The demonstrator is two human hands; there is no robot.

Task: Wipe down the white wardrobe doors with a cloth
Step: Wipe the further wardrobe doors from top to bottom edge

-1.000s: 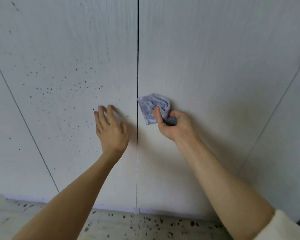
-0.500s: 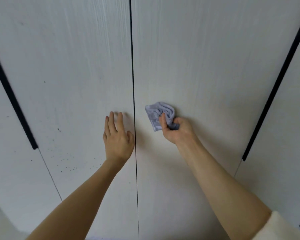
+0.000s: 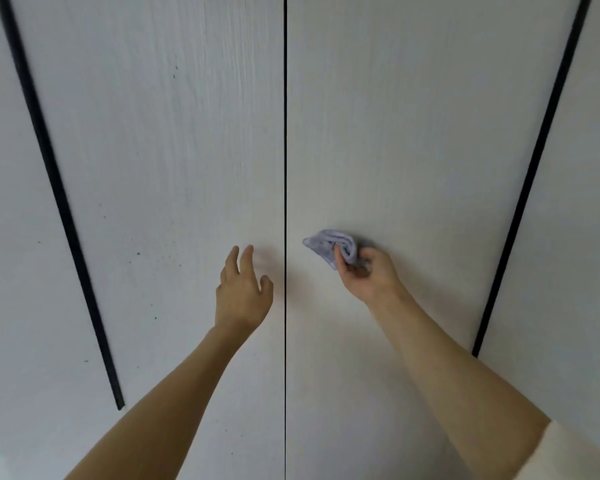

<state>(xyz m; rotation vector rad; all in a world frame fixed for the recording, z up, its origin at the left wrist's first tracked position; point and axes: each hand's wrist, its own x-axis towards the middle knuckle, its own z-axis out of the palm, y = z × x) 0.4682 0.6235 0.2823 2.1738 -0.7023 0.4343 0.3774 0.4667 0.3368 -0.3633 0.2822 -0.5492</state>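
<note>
Two white wardrobe doors fill the view, split by a thin dark seam running top to bottom through the centre of the frame. The right hand [image 3: 368, 275] sits just right of that seam, a little below mid-frame, its fingers and thumb curled round a bunched pale lilac cloth [image 3: 329, 247] that is held against the right door [image 3: 413, 133]. The left hand [image 3: 243, 289] is just left of the seam at about the same height, fingers extended and loosely spread, reaching to the left door [image 3: 160, 133]; whether the palm lies flat on the panel cannot be told. Judging progress from the surfaces alone: the left door carries scattered small dark specks, mostly in the left-centre and lower-left of the frame, with a couple higher up near the top centre, so that panel looks unwiped or only partly wiped. The right door shows no visible specks around the cloth or above it, which suggests it is either cleaner or already passed over, though no wipe marks are visible to confirm this. Black vertical strips [image 3: 59, 202], probably handles or trim, slant down the far left and far right of the frame, with more white panel beyond each. The task reads as mid-course: the cloth is on the right door, while the speckled left door and the outer panels seem to remain.
</note>
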